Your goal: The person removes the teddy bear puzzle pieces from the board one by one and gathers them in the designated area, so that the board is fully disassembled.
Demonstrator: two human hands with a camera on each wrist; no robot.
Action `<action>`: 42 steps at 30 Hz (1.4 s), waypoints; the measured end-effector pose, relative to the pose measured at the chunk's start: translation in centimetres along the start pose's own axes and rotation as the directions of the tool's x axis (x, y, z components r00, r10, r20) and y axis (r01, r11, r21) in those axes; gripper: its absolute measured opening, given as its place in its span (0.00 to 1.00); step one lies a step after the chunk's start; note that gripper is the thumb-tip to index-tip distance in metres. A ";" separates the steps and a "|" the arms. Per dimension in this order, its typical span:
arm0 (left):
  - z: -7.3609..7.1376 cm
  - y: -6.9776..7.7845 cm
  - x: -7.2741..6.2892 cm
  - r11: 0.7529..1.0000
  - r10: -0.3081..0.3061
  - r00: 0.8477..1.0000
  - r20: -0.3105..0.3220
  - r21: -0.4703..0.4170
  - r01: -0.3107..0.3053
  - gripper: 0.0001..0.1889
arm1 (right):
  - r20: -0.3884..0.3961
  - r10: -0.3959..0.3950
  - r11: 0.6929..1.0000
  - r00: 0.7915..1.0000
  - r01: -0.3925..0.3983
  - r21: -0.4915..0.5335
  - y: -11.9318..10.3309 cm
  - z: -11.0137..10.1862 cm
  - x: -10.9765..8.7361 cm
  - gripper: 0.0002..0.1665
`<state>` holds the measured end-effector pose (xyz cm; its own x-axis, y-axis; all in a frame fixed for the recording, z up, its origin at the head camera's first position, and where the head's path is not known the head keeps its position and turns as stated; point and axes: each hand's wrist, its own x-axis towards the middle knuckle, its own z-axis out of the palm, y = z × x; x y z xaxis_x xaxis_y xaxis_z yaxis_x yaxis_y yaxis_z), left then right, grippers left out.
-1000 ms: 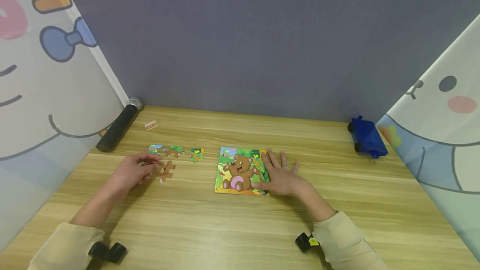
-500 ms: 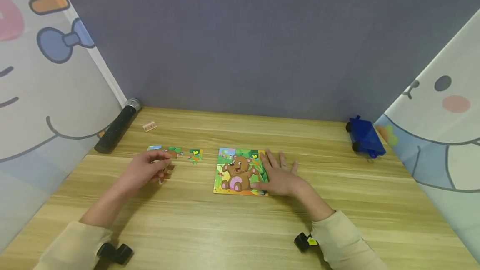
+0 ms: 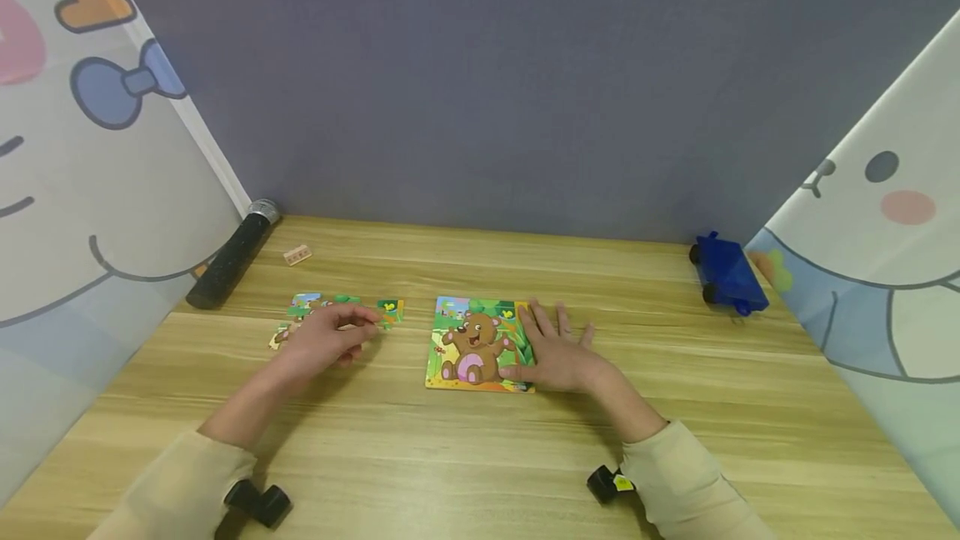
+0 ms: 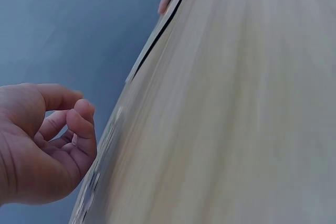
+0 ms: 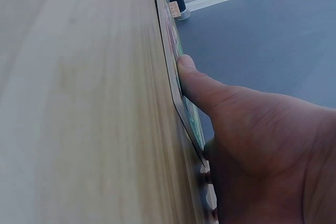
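Observation:
A square bear picture puzzle [image 3: 474, 344] lies flat on the table. My right hand [image 3: 558, 357] rests at its right edge with fingers spread, the thumb on the picture and the other fingertips around the far side. Left of the board are loose jigsaw pieces. My left hand [image 3: 326, 340] hovers over them, thumb and index finger loosely bent with tips close together; the left wrist view shows nothing between them. A piece with a yellow bird [image 3: 390, 312] lies just beyond its fingertips. A blue-and-green piece [image 3: 303, 301] shows behind the hand, which hides part of the group.
A black microphone [image 3: 234, 257] lies at the back left by the printed side wall. Close to it is a small pink block [image 3: 297, 254]. A blue toy cart with black wheels [image 3: 727, 273] stands at the back right. A grey panel [image 3: 480, 90] closes off the back.
My left hand has moved to the right across the loose pieces, toward the yellow-bird piece. The right hand has stayed on the board. The head view has shifted slightly.

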<state>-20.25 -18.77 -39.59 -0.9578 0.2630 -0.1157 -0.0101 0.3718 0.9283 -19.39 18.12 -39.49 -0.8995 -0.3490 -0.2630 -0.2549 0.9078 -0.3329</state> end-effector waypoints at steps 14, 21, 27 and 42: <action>4.7 1.2 2.3 0.997 -0.027 0.995 0.098 -0.065 0.033 0.12 | -0.001 0.010 1.000 1.000 -0.010 0.001 0.2 0.1 0.0 0.66; 6.8 2.4 2.8 0.994 0.001 0.985 0.170 -0.106 0.018 0.12 | 0.004 0.010 1.000 1.000 -0.010 0.004 0.1 0.1 0.0 0.65; 8.3 2.8 3.7 0.995 0.058 0.976 0.211 -0.095 -0.039 0.11 | 0.006 0.014 1.000 1.000 -0.014 -0.001 0.1 0.0 0.1 0.65; 11.3 4.0 5.2 0.992 0.110 0.945 0.309 -0.095 -0.085 0.14 | 0.005 0.005 1.000 1.000 -0.005 -0.003 -0.2 0.0 0.1 0.65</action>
<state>-22.03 -5.80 -40.48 -0.8173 0.5643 -0.1161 0.0439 0.2619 0.9641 -19.45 17.93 -39.47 -0.8989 -0.3456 -0.2692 -0.2515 0.9103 -0.3288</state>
